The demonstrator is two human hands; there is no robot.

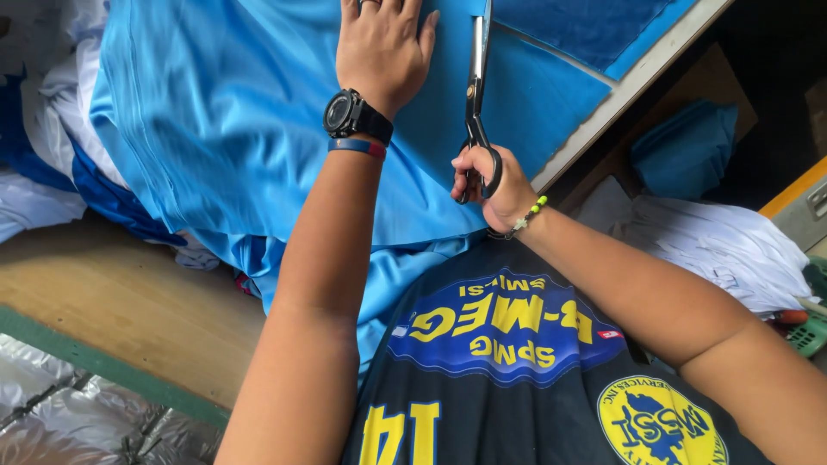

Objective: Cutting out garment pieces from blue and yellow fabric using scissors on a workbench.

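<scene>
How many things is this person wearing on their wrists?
3. A black watch and a thin blue band just below it sit on the left wrist; a beaded bracelet circles the right wrist, behind the hand holding the scissors. None seem hidden.

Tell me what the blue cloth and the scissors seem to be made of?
The light blue fabric looks like a thin, smooth synthetic knit, judging by its soft sheen and fine folds. The scissors in the right hand show bright polished metal blades, likely steel, with black handles, perhaps painted or plastic.
</scene>
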